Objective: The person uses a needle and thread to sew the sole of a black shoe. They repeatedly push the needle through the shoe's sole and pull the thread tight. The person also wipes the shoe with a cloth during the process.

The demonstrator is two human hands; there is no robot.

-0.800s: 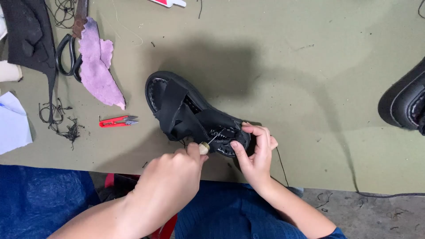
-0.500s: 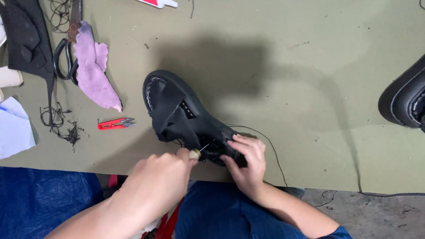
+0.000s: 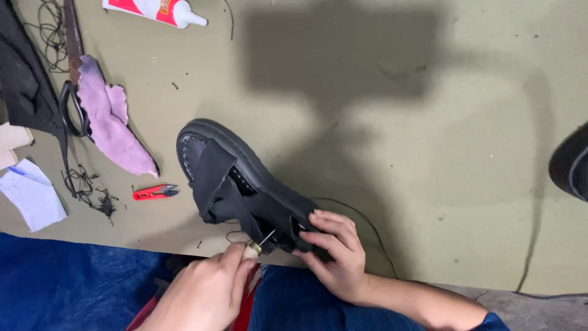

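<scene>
Black leather sandal point(image 3: 245, 184): near table point(image 3: 429, 153) edge | right hand point(image 3: 335, 257) fingers grasping heel | left hand point(image 3: 208, 291) fingers clenched on awl point(image 3: 260, 244) | risk: awl slipping into right fingers.

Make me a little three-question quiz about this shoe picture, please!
1. True or false: the left hand holds a small pointed tool against the black sandal.
2. What colour are the small thread snips? A) blue B) red C) yellow
3. What is the right hand doing?

Key
1. True.
2. B.
3. It grips the near end of the sandal, its fingers on top, steadying it on the green table.
</scene>
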